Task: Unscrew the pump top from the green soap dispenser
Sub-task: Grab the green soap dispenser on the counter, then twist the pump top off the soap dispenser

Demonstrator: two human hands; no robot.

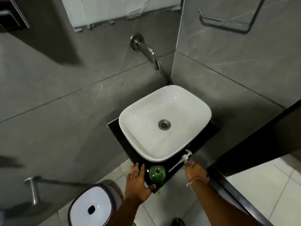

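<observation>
The green soap dispenser (157,174) stands open-necked on the black tabletop (118,132), near the sink (164,123). The left hand (137,185) lies flat beside it, grip open (holding nothing). The right hand (196,172) pinches the pump top (185,157) lying on the tabletop.

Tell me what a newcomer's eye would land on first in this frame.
The white basin dominates mid-frame on a black counter, under a chrome wall spout. At the counter's near edge stands the green soap dispenser, neck open. The white pump top lies to its right, its tube pointing toward the bottle, at the right hand's fingertips. The left hand lies open beside the bottle; a white-lidded bin sits lower left.
</observation>
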